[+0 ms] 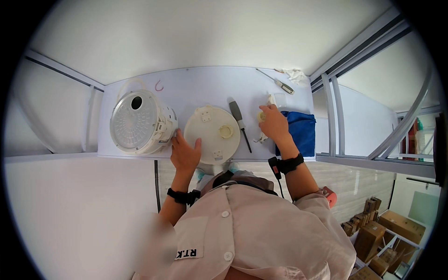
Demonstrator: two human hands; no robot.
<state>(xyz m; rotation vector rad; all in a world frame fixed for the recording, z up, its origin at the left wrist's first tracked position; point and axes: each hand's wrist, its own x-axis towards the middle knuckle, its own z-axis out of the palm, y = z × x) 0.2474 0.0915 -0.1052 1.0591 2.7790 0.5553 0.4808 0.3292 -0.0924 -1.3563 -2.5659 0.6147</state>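
Note:
At the left of the table lies a white round appliance body [135, 122], its vented face with a dark oval hole turned up. My left hand [185, 151] is open beside it, fingers apart, in the gap before a round off-white cover [193, 126]. A cream ring-shaped part [226, 131] sits on that cover. On the right, my right hand [274, 123] is closed, its fingertips round a small pale yellow part [260, 116], mostly hidden. Small white pieces [261, 138] lie under and beside this hand. A grey-handled screwdriver [237, 114] lies between cover and right hand.
A blue cloth or pouch [301, 133] lies right of my right hand. Behind it are a clear plastic piece [280, 100], a second screwdriver [282, 86] and crumpled white material [295, 76]. A red wire [159, 86] lies farther back. Metal framing [333, 116] borders the right side.

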